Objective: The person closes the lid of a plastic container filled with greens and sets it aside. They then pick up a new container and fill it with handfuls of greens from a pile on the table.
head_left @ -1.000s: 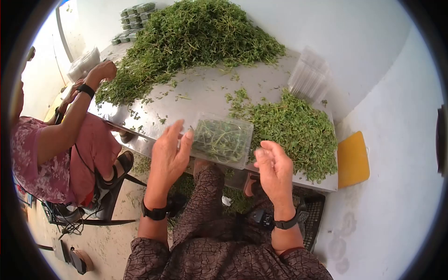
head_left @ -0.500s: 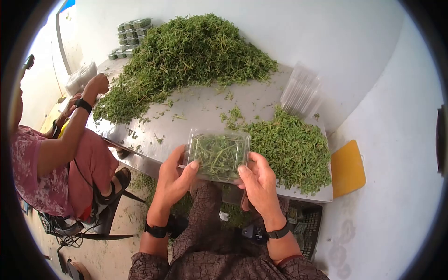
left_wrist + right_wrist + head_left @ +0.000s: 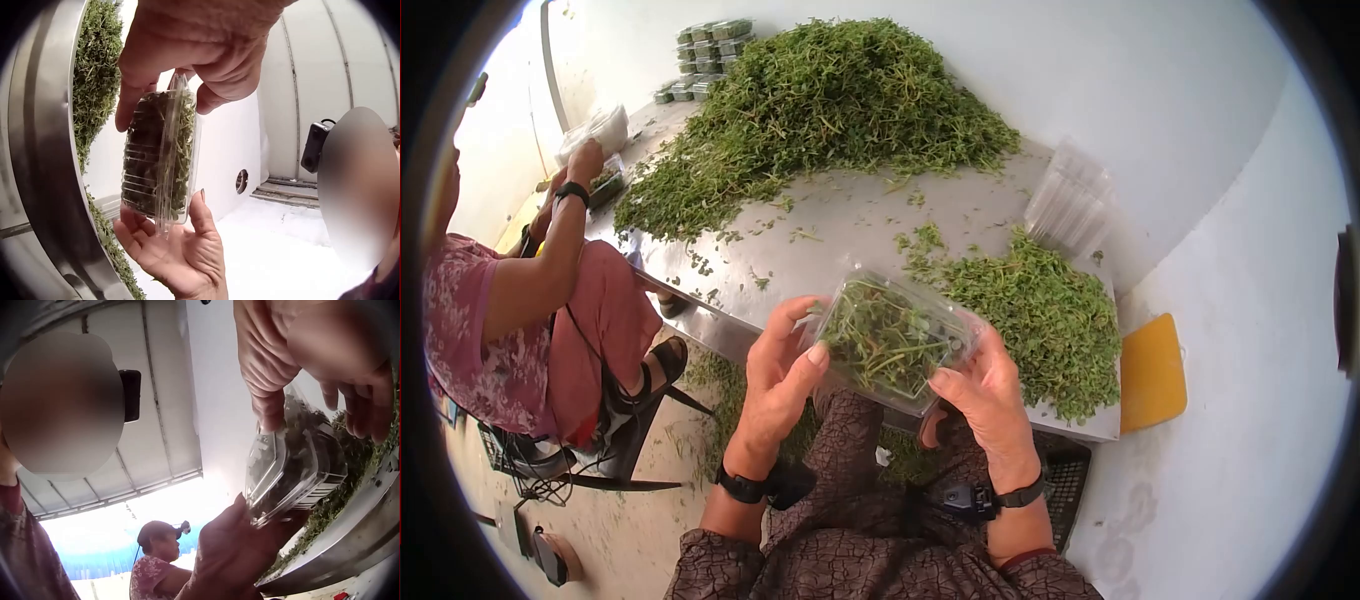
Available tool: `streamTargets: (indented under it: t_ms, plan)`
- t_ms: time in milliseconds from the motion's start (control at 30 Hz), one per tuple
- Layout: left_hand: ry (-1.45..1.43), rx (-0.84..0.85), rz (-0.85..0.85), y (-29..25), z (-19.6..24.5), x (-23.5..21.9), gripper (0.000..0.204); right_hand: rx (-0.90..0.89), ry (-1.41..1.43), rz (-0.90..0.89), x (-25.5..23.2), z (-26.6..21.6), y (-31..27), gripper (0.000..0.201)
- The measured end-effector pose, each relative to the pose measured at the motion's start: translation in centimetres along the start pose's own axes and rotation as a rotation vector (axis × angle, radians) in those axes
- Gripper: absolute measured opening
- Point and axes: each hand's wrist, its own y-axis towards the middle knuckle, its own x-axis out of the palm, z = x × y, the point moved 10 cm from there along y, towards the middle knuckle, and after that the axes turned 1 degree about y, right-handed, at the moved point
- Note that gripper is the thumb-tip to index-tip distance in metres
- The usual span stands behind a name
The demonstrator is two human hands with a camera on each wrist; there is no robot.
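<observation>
A clear plastic clamshell box point(image 3: 880, 345), packed with leafy green stems, is held between both hands near the table's front edge. My left hand point(image 3: 780, 370) grips its left end, thumb on top and fingers round the side. At the opposite end my right hand point(image 3: 990, 385) pinches it, thumb over the near corner. The box is turned, its right end nearer to me. In the left wrist view the lid and base of the clamshell point(image 3: 161, 156) meet along a flanged rim, with leaves pressed against the walls.
A tall heap of greens point(image 3: 850, 100) covers the back of the metal table point(image 3: 830, 215); a smaller pile point(image 3: 1040, 330) lies at right. Nested clear boxes point(image 3: 1070, 200) stand behind it. Filled boxes point(image 3: 710, 50) are stacked at the back left. Another person point(image 3: 530, 300) sits at left.
Both hands were apart from the clamshell at its sides; they have closed on its ends. The box has since turned clockwise. The person at left now has a box with greens by their hands.
</observation>
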Motion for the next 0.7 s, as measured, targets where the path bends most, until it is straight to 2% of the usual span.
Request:
streamTargets:
  t_ms: [67,200,367,400,500,600,667,700]
  plan:
    - [-0.009,0.051,-0.010,0.0,0.2,0.0,0.044,0.083,0.071,-0.092,1.0,-0.2,-0.2,0.081]
    - [-0.020,-0.009,0.016,-0.3,-0.5,-0.3,0.043,0.070,0.116,-0.085,1.3,-0.4,-0.3,0.082]
    - [0.118,0.046,-0.011,0.2,0.1,-0.2,0.036,0.210,0.002,-0.065,-0.1,1.0,-0.3,0.068]
    - [0.110,0.056,-0.022,0.3,0.2,0.0,0.036,0.113,-0.032,-0.067,0.2,0.2,-0.1,0.066]
    - [0.051,0.025,0.008,1.3,-0.4,-0.3,0.034,0.085,-0.058,-0.026,-0.5,-0.1,0.7,0.060]
    - [0.123,0.091,0.037,2.9,-1.1,-0.7,0.032,0.107,-0.001,0.042,-1.9,-0.7,2.2,0.053]
    - [0.108,0.243,0.120,3.7,0.1,-1.0,0.027,0.113,0.094,0.124,-3.2,-0.6,3.9,0.051]
    - [0.102,0.249,0.121,4.2,-0.2,-1.1,0.027,0.108,0.087,0.123,-3.5,-0.9,4.9,0.051]
